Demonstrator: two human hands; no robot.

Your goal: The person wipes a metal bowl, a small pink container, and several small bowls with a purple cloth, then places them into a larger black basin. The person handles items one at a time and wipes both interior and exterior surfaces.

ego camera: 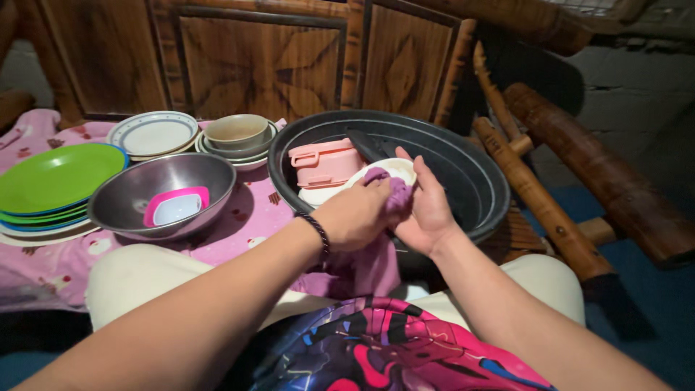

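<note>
My left hand (355,216) grips a purple cloth (394,192) and presses it against a small white bowl (394,168). My right hand (427,206) holds that bowl from its right side, tilted over the rim of a big black basin (474,170). The rest of the cloth hangs down over my lap. A dark band circles my left wrist. Inside the basin lie a pink lidded container (326,163), a white dish under it and a dark utensil (365,145).
On a pink patterned cloth (250,224) to the left sit a steel bowl (130,192) holding a pink-rimmed lid (175,205), stacked green plates (51,177), a white plate (152,132) and stacked bowls (237,134). Wooden cabinet doors stand behind; bamboo poles (536,195) lean at right.
</note>
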